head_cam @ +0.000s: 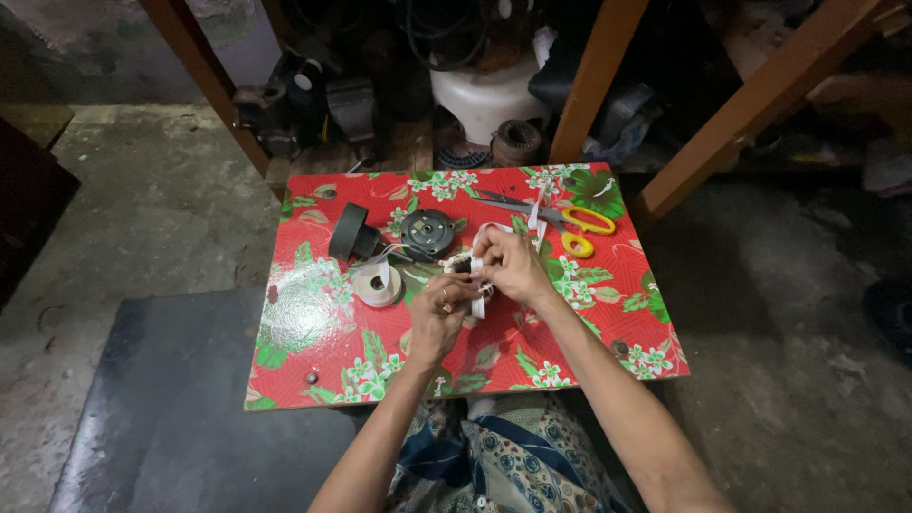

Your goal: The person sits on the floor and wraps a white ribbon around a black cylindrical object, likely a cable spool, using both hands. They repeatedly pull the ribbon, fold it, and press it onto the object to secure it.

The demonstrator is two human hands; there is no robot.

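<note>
Two hands point(480, 285) on one coil point(467, 267), one scissors point(570, 220).

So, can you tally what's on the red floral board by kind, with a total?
Scissors, yellow-handled: 1
White tape roll: 1
Black round parts: 2, one flat, one on edge
Piece held by left hand and right hand: 1
Total: 5

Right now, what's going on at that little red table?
A person sits at a low table covered in red floral cloth. Both hands meet over a small coil-like part, the right hand pulling white tape around it while the left hand steadies it. A white tape roll, a round black motor part and yellow-handled scissors lie nearby.
</note>
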